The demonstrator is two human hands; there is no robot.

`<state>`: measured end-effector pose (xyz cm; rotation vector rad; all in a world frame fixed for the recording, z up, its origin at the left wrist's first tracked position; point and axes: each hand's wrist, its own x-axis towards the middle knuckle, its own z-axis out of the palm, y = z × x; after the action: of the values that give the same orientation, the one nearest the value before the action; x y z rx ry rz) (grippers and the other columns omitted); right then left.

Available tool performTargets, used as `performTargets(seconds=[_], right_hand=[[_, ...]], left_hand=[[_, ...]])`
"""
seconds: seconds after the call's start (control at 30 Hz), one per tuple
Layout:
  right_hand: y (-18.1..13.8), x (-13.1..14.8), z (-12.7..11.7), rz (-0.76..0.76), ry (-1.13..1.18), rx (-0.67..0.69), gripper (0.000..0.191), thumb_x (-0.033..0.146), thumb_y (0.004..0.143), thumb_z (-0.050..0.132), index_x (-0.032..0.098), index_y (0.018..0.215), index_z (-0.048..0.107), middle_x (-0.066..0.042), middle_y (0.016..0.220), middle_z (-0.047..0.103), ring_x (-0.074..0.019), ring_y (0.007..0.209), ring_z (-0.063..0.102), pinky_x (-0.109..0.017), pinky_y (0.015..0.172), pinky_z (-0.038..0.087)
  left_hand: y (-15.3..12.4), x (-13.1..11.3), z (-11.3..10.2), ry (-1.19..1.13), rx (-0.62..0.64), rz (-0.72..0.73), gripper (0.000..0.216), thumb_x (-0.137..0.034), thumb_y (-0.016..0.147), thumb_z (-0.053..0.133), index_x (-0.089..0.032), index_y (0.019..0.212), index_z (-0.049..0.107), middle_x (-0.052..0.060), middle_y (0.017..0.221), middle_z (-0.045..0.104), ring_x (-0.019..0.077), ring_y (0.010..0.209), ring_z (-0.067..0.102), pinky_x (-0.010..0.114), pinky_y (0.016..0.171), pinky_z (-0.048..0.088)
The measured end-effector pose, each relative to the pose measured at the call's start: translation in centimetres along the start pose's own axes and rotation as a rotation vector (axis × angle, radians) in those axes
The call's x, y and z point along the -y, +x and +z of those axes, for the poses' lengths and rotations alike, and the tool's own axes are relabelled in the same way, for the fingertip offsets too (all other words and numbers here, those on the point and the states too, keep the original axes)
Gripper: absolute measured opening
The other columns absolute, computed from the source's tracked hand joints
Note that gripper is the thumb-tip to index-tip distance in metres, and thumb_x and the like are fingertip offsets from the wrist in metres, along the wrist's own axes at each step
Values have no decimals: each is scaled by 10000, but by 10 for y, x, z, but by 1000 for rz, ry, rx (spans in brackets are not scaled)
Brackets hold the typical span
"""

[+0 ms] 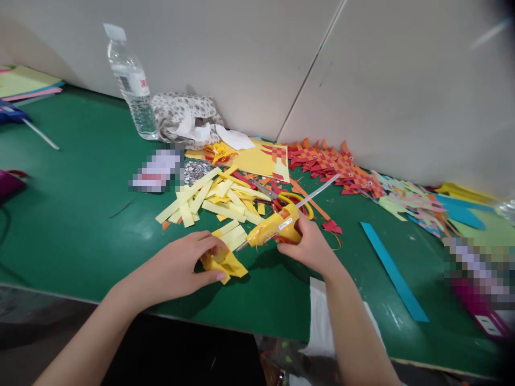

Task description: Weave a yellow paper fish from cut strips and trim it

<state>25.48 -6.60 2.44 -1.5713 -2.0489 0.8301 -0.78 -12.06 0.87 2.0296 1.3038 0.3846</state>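
Observation:
My left hand [189, 265] pinches a folded yellow paper piece [231, 264] just above the table's near side. In my right hand [311, 244] is a yellow hot glue gun [276, 226], its metal nozzle pointing left and down, close to the paper piece. A translucent glue stick [317, 191] pokes out of the gun's back. Behind both hands lies a loose heap of pale and deep yellow paper strips [225, 198]. Scissors with yellow handles [300, 201] lie partly hidden behind the glue gun.
A water bottle [131, 86] stands by the wall beside a patterned cloth pouch [187, 110]. Woven red-orange paper fish [333, 166] are piled at the back right. A blue strip [394, 271] lies right of my forearm. Another glue gun [14, 112] sits far left on the green table [88, 214].

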Motion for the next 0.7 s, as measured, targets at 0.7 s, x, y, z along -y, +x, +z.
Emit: performTargets(seconds=[0.7], right_hand=[[-1, 6, 31, -128, -19, 155, 521, 164, 705, 574, 165, 1207, 436, -78, 926, 643, -201, 780, 602, -287, 657, 443]], left_hand=[[3, 22, -13, -334, 60, -31, 354, -343, 915, 318, -262, 1224, 469, 27, 1115, 623, 173, 1047, 556, 286, 916, 418]])
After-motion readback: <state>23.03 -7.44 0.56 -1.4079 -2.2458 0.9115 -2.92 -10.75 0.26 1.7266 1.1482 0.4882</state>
